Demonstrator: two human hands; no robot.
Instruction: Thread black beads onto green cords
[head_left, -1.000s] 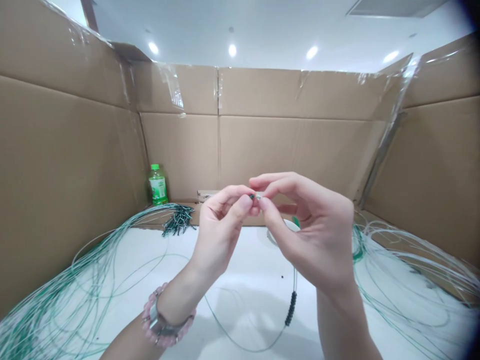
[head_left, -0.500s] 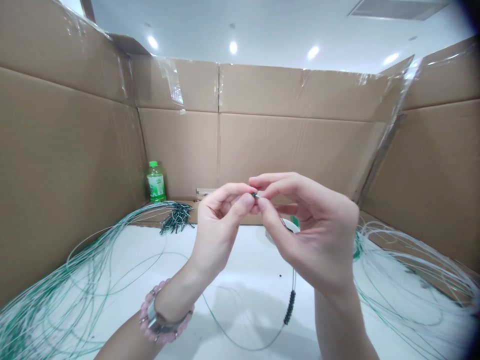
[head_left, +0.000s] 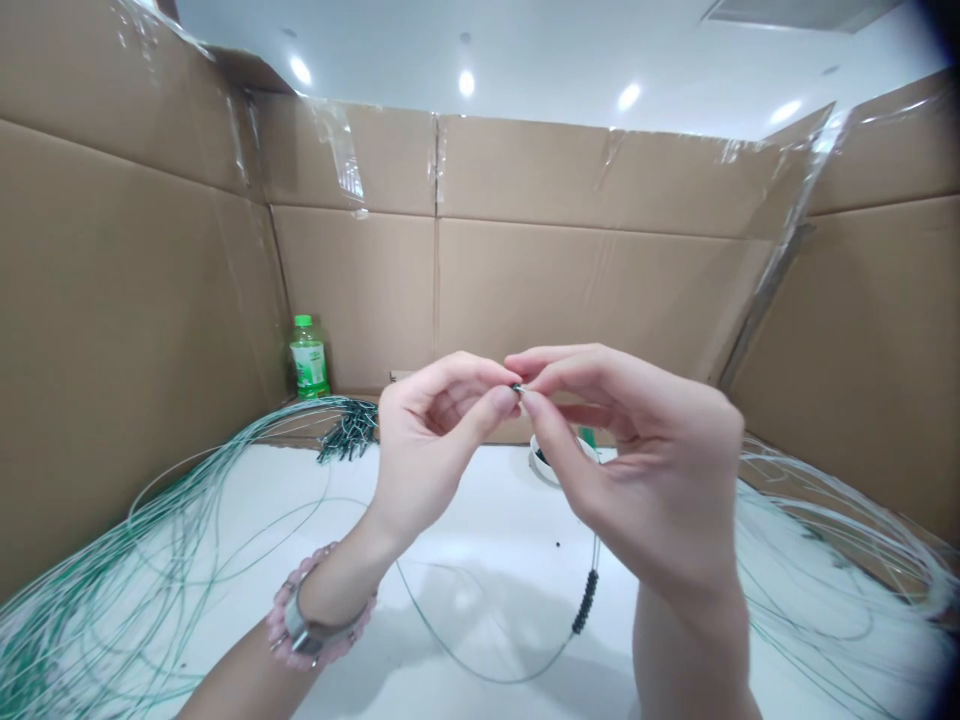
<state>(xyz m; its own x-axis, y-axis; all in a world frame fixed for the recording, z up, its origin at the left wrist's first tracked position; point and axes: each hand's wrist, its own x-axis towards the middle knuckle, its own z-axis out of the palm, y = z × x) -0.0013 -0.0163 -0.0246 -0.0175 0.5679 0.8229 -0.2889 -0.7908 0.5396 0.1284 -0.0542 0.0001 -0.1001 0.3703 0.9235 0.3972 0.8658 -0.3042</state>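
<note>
Tiny dark bead (head_left: 516, 387) pinched between left grip (head_left: 435, 440) and right grip (head_left: 652, 480), open room above the white surface (head_left: 480, 510), cardboard wall (head_left: 360, 300) beyond.

The small dark piece (head_left: 516, 387) between the left hand (head_left: 439, 435) and the right hand (head_left: 656, 480) is too small for telling its kind. The right hand hides part of the white round container (head_left: 544, 465), and its contents are not clear.

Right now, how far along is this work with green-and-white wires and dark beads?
Done: dark beads sit strung on one thin green-white wire. In hand: the left hand and right hand pinch a tiny dark piece between fingertips. Still left: many loose wires lie in heaps, and a dark-tipped wire bundle lies behind.
</note>
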